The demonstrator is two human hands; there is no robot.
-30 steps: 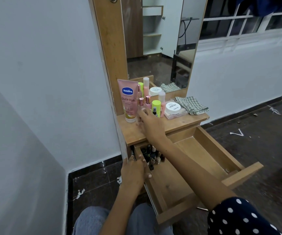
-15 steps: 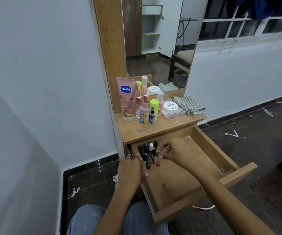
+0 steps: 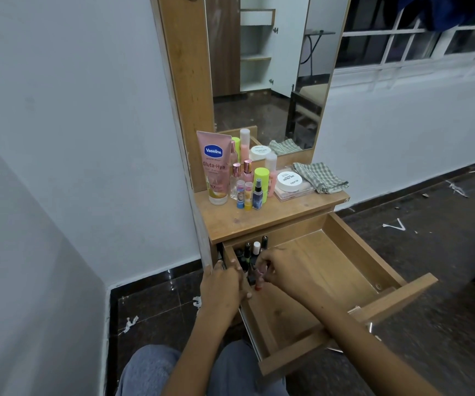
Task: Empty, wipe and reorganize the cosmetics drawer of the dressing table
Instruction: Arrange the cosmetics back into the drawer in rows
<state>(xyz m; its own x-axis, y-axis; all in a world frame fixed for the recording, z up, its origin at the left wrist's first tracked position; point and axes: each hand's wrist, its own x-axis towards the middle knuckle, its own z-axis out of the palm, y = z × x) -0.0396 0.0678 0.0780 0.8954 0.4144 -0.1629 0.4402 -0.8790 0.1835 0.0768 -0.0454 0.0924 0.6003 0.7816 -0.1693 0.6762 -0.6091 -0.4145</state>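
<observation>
The wooden drawer (image 3: 342, 270) is pulled out, with several nail polish bottles (image 3: 252, 251) standing in its back left corner. My right hand (image 3: 280, 271) is inside the drawer and pinches a small red nail polish bottle (image 3: 259, 281). My left hand (image 3: 224, 284) rests on the drawer's left wall, fingers over the rim. On the dressing table top (image 3: 259, 221) stand a pink Vaseline tube (image 3: 215, 167), several small bottles (image 3: 249, 190), a white jar (image 3: 289, 181) and a folded checked cloth (image 3: 320, 177).
A tall mirror (image 3: 267, 72) rises behind the tabletop. A white wall lies to the left. The dark tiled floor (image 3: 430, 224) to the right carries scraps of white paper. My knees in grey trousers (image 3: 156, 370) are just below the drawer front.
My right hand came down from the bottles on the tabletop into the drawer and took hold of a small red bottle. My left hand stayed on the drawer's left wall.
</observation>
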